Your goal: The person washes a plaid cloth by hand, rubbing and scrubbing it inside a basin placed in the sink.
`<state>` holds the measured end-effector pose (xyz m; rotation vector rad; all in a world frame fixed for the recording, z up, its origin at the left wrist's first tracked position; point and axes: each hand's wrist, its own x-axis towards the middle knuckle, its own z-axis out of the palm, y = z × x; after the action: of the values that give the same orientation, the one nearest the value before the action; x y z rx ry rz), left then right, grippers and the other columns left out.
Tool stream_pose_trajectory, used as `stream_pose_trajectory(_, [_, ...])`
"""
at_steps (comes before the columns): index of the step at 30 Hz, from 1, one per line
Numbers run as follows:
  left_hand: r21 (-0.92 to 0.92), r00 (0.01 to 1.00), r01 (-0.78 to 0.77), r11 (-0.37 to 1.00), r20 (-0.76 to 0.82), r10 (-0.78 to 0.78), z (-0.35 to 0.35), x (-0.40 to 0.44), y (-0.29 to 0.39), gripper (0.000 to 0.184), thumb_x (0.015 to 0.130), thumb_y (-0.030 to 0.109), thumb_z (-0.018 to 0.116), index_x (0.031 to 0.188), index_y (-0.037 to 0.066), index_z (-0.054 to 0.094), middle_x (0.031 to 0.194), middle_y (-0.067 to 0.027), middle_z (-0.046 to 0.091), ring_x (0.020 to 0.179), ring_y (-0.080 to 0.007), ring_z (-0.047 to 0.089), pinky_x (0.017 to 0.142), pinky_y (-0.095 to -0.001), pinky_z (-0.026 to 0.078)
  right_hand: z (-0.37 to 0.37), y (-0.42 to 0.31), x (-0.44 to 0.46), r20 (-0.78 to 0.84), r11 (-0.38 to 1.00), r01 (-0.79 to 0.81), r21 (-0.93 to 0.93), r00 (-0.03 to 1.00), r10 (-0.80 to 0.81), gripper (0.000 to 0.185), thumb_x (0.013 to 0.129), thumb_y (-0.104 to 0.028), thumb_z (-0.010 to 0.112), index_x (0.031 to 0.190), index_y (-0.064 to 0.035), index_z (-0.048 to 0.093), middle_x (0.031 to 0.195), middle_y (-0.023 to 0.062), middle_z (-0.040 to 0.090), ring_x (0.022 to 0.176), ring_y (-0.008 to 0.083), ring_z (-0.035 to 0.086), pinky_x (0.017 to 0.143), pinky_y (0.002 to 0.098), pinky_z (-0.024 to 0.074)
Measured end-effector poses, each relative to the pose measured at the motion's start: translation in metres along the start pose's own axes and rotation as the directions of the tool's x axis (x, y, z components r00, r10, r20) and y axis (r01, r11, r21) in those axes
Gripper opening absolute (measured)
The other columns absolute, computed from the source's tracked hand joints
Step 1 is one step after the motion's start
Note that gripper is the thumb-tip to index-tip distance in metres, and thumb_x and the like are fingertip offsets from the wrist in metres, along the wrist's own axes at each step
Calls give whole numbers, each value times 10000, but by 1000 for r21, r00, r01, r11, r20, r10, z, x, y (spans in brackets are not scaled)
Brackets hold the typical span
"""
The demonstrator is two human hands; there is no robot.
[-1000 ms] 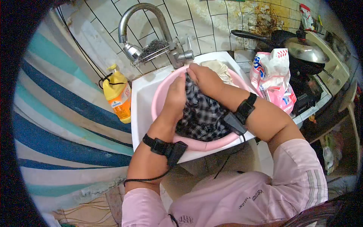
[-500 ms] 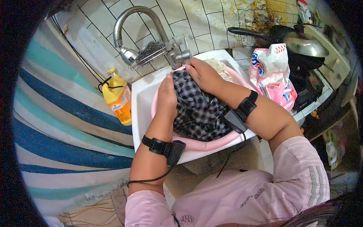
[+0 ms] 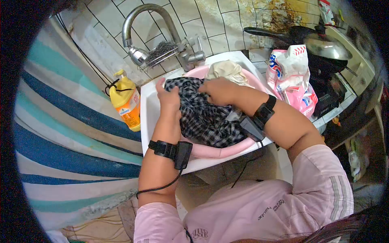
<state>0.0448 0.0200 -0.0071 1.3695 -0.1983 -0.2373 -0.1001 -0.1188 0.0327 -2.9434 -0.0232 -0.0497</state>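
Note:
A black-and-white checkered cloth [image 3: 210, 121] lies bunched in a pink basin [image 3: 210, 152], which sits in the white sink [image 3: 149, 106]. At the cloth's upper left edge, my left hand [image 3: 168, 97] grips it, fingers curled around the fabric. My right hand [image 3: 219, 91] is closed on the middle of the cloth's upper part, its fingertips partly hidden in the folds. Behind my right hand, a cream cloth [image 3: 227, 72] rests at the basin's far side. Both wrists wear black strapped devices.
Over the sink's back left arches a metal faucet [image 3: 150, 8], beside a wire rack [image 3: 162, 56] with a scouring pad. A yellow bottle [image 3: 125, 101] stands left. To the right are a detergent bag [image 3: 289, 77] and a stove with a lidded pan [image 3: 328, 46]. A striped curtain [image 3: 77, 121] hangs left.
My left hand has moved left, pulling the checkered cloth's edge outward. My right hand has come down toward me onto the cloth, uncovering more of the cream cloth.

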Motion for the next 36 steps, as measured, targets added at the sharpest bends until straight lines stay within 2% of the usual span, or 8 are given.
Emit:
stream_pose_trajectory(2, [556,912,-402,728,314,264,-7,18,-18,323,842,44,562,1154,121,586,1176,-174,503,1024,-324,539,937,-364,414,9,7,2,-108,999,12,34,994,-8,337,767,-192,644,1091,-113,601,992,169,624,954,356,599,823,457,467])
stream_pose_trajectory(7, [646,826,-487,587,559,70,-1,3,-11,374,824,106,471,1164,3,586,1188,-260,561,1153,-356,515,996,-363,385,6,5,4,-379,952,11,304,919,111,276,786,-168,599,1042,-64,605,891,210,632,837,395,615,794,466,477])
stream_pose_trajectory(11, [886,878,-355,297,425,-219,13,-24,5,473,795,234,549,1179,-42,558,1104,-242,616,1033,-381,589,909,-392,445,3,3,4,-346,929,-21,369,925,158,295,738,-97,586,1030,-71,619,958,191,632,915,369,605,834,446,467])
stream_pose_trajectory(17, [850,657,-320,419,518,-548,9,-28,-4,503,787,234,568,1206,-42,541,1123,-213,622,1010,-334,604,878,-369,454,7,5,4,-402,863,477,165,832,-383,344,732,-183,577,1062,-129,657,1084,144,634,1059,316,572,932,431,431])
stream_pose_trajectory(21, [866,643,-305,396,494,-585,11,-39,8,504,784,232,573,1205,-42,543,1117,-207,627,999,-324,607,868,-364,457,-12,-13,-12,-40,981,150,124,988,-146,406,855,-432,470,1075,-147,660,986,152,665,929,356,618,891,461,442])
stream_pose_trajectory(31, [896,717,-103,433,368,-592,0,-21,-23,373,817,255,592,1125,46,610,1092,-100,653,976,-240,613,860,-370,466,13,-4,0,-51,993,113,-29,992,-114,446,941,-446,362,937,-115,661,899,170,657,866,370,621,782,530,420])
stream_pose_trajectory(33, [809,656,-470,352,587,-475,2,-2,-32,473,772,183,596,1210,9,554,1037,-213,650,962,-304,620,839,-347,466,11,-4,-1,-113,991,101,87,989,-91,411,931,-422,401,937,-93,647,897,172,654,892,376,613,803,527,420])
stream_pose_trajectory(36, [808,852,-438,394,513,-107,6,-33,13,418,748,116,591,1160,41,593,1039,-208,646,955,-308,621,857,-351,464,9,-2,4,-218,956,27,294,975,40,324,913,-342,478,951,-54,623,946,193,637,949,383,588,841,522,411])
